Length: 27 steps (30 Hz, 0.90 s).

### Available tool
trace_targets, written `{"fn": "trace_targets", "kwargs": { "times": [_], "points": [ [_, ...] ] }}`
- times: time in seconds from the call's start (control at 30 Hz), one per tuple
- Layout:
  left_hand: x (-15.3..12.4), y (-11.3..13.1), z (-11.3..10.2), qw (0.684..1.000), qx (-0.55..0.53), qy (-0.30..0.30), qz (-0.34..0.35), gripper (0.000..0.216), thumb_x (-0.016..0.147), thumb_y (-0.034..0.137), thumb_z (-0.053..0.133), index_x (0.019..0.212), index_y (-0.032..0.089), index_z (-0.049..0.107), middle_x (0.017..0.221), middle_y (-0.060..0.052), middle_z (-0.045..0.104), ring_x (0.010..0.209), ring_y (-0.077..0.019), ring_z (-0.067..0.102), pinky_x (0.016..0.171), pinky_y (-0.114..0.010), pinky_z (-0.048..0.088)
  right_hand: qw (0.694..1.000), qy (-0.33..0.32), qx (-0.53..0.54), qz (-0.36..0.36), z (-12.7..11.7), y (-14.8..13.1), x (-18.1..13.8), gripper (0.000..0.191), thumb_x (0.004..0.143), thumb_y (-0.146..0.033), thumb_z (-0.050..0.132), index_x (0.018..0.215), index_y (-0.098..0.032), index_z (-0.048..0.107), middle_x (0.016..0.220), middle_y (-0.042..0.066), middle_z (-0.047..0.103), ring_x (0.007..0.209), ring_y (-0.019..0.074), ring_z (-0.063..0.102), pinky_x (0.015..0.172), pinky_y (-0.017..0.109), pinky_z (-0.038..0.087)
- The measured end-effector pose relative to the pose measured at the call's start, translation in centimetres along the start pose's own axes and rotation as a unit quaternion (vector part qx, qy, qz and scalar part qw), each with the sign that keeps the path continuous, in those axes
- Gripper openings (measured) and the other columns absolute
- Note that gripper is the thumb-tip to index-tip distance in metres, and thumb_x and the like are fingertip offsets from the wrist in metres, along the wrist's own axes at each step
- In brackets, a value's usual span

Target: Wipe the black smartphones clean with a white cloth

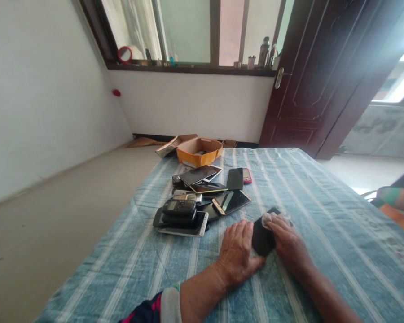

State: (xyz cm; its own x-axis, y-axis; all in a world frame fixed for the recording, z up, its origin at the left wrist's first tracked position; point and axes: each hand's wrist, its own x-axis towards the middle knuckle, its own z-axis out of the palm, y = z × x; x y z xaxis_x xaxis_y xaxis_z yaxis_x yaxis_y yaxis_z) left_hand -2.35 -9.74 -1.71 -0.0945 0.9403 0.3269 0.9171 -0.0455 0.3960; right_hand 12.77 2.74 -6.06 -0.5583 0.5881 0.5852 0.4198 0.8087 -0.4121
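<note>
A black smartphone point(261, 240) lies flat on the cloth-covered table. My left hand point(237, 251) grips it along the left side, with the thumb at its lower edge. On its upper part my right hand point(289, 244) presses a crumpled white wipe point(268, 219), pinched under the fingers and slightly blurred. Just beyond my left hand is a loose pile of phones: a gold-edged smartphone point(234, 202), a white-edged smartphone point(202, 222) and a black keypad phone point(179, 208) stacked on top of others.
An orange cardboard box point(202, 154) with its lid open stands at the table's far end. Near it lie a dark smartphone point(235, 178) and a red phone point(247, 176). The striped tablecloth point(323, 215) covers the table. Part of another person point(397, 202) shows at the right.
</note>
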Motion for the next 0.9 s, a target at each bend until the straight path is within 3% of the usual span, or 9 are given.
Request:
{"fn": "trace_targets", "kwargs": {
  "times": [0.2,0.5,0.73,0.9],
  "points": [
    [0.2,0.1,-0.3,1.000,-0.012,-0.006,-0.006,0.074,0.067,0.035,0.073,0.132,0.009,0.047,0.128,-0.021,0.057,0.118,-0.0380,0.054,0.100,-0.054,0.044,0.997,-0.035,0.051,-0.039,-0.2,-2.6,0.1,0.040,0.089,-0.011,0.040,0.111,-0.022,0.072,0.125,0.010,0.066,0.123,0.0243,0.056,0.103,0.044,0.049],
    [0.1,-0.3,0.0,1.000,-0.017,0.004,0.007,0.072,0.070,0.032,0.068,0.134,0.012,0.043,0.131,-0.020,0.055,0.119,-0.0372,0.053,0.100,-0.055,0.044,0.983,-0.097,0.111,-0.113,-0.9,-4.3,0.9,0.045,0.092,-0.012,0.042,0.130,-0.027,0.060,0.130,0.009,0.062,0.127,0.0227,0.053,0.105,0.043,0.046],
    [0.2,-0.2,0.0,1.000,-0.014,0.008,0.004,0.071,0.069,0.030,0.069,0.132,0.009,0.045,0.129,-0.021,0.056,0.118,-0.0365,0.053,0.100,-0.053,0.044,0.983,-0.112,0.109,-0.094,-1.0,-4.2,1.1,0.044,0.093,-0.012,0.039,0.129,-0.025,0.061,0.130,0.009,0.062,0.127,0.0219,0.052,0.107,0.042,0.045],
    [0.3,-0.1,-0.3,1.000,-0.013,0.005,0.007,0.071,0.070,0.032,0.071,0.132,0.010,0.044,0.131,-0.020,0.056,0.120,-0.0358,0.052,0.101,-0.053,0.044,0.992,-0.084,0.081,-0.053,-0.9,-3.3,1.3,0.042,0.091,-0.010,0.038,0.118,-0.022,0.068,0.126,0.009,0.065,0.125,0.0223,0.054,0.106,0.042,0.045]
  ]
}}
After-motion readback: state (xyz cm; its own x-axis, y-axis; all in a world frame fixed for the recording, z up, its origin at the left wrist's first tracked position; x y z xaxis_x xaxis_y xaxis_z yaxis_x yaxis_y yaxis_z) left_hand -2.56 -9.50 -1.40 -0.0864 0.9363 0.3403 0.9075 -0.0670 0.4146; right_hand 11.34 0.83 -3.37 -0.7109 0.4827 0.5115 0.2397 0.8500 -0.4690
